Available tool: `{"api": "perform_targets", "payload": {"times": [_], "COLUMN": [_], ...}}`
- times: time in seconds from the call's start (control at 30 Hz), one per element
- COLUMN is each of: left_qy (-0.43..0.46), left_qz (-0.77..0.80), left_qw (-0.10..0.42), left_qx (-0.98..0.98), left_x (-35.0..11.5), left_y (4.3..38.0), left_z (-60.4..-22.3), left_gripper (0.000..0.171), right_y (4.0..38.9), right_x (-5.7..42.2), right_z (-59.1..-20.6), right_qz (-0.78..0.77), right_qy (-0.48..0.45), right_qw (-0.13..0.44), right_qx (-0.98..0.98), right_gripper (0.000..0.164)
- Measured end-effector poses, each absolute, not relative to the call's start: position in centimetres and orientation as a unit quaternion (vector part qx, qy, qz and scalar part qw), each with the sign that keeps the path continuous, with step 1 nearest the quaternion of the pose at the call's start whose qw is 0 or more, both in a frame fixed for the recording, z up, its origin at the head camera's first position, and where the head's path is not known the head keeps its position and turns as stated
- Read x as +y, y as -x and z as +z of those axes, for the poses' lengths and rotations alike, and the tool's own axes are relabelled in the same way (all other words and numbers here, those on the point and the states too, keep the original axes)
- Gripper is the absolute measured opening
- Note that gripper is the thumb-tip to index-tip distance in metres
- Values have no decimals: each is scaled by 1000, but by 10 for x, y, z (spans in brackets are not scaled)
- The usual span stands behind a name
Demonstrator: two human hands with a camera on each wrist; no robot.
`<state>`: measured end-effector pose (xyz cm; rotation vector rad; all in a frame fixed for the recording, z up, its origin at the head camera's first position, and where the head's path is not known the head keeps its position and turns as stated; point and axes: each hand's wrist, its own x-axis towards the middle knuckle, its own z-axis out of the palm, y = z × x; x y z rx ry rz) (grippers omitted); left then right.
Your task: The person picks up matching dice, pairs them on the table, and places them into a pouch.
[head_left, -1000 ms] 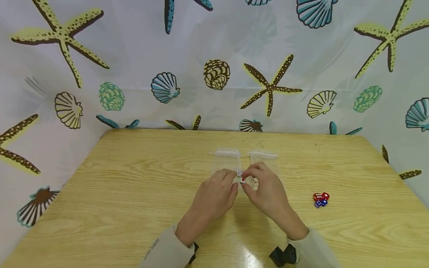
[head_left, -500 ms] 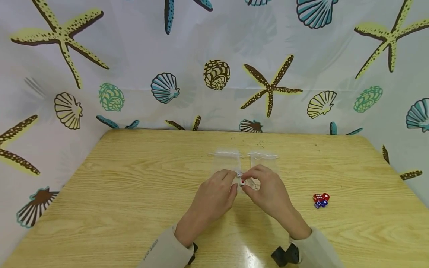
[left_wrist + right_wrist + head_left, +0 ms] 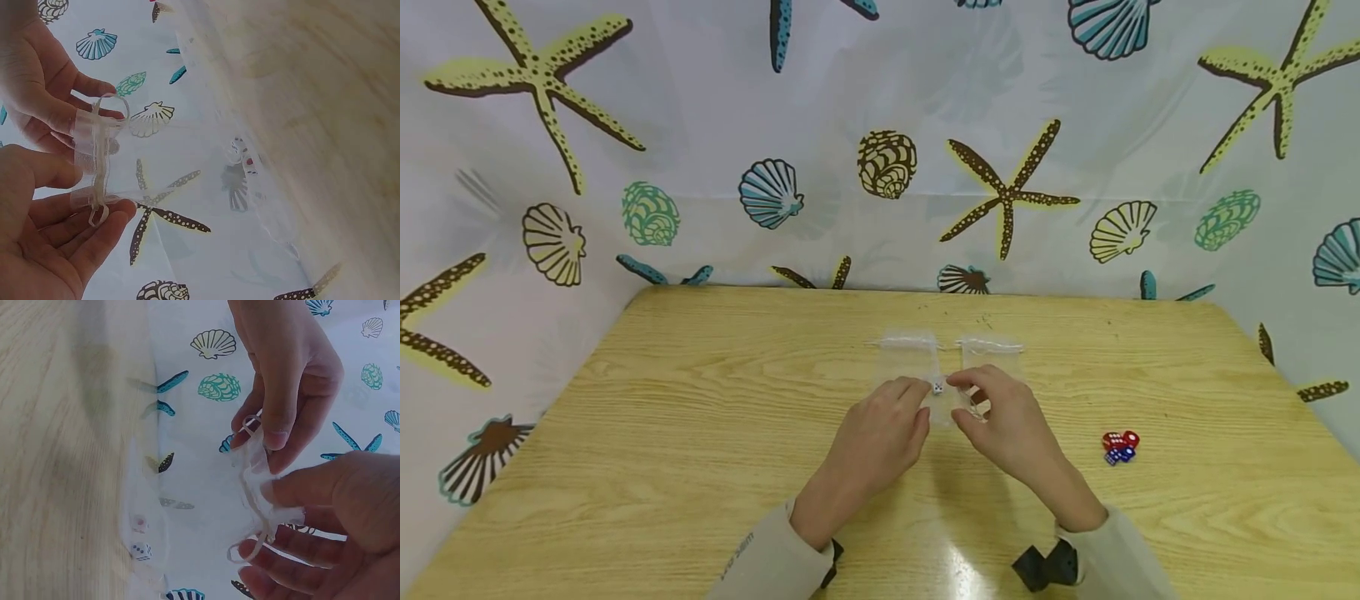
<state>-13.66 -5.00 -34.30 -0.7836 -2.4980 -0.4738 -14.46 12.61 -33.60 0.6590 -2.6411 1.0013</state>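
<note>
A small sheer white drawstring pouch [image 3: 942, 413] is between my hands, its corded mouth [image 3: 100, 162] toward my fingers. My left hand [image 3: 880, 429] holds one side of the mouth, with thumb and fingers on the fabric. On the other side, my right hand [image 3: 1009, 421] holds the mouth, thumb and index spread apart, with fabric and a cord loop between. A white die [image 3: 937, 386] shows between the index fingertips in the head view. Both wrist views show white dice through the fabric at the pouch's far end, one die [image 3: 140, 524] bearing a red dot.
Two more sheer white pouches lie behind my hands, one at left [image 3: 906, 354] and one at right [image 3: 991, 354]. A small cluster of red and blue dice [image 3: 1120, 447] lies on the wooden table [image 3: 700, 417] to the right. A patterned curtain [image 3: 850, 100] surrounds the back.
The red-dotted die, seen earlier by the right thumb and index in the head view, no longer shows there. My right hand has shifted slightly right and its fingertips have spread. My left hand stays.
</note>
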Motion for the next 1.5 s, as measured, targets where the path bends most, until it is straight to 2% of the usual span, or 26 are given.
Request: {"api": "perform_targets", "payload": {"times": [0.13,0.23,0.4,0.63,0.77,1.0,1.2,1.5], "left_qy": [286,283,283,287,287,261,240,212], "left_qz": [-189,-208,-228,-231,-247,-301,-353,-382], "left_qw": [212,193,178,200,189,176,187,177], "left_qx": [-915,-916,-914,-908,-906,-900,-884,-882], "left_x": [-51,-52,-52,-54,-56,-61,-63,-64], "left_y": [136,136,136,139,142,144,148,151], "left_z": [-341,-340,-339,-340,-340,-339,-343,-342], "left_gripper": [23,26,31,28,28,29,31,31], "right_y": [145,146,151,153,152,150,152,154], "right_x": [136,141,142,139,138,140,144,150], "right_z": [-332,-329,-330,-333,-334,-331,-330,-327], "right_qz": [345,349,346,355,375,441,476,464], "right_qy": [-255,-268,-272,-246,-228,-202,-176,-157], "right_qw": [40,17,66,142,136,97,65,65], "right_qx": [-902,-898,-895,-890,-888,-869,-859,-869], "right_gripper": [48,52,40,26,24,33,22,16]}}
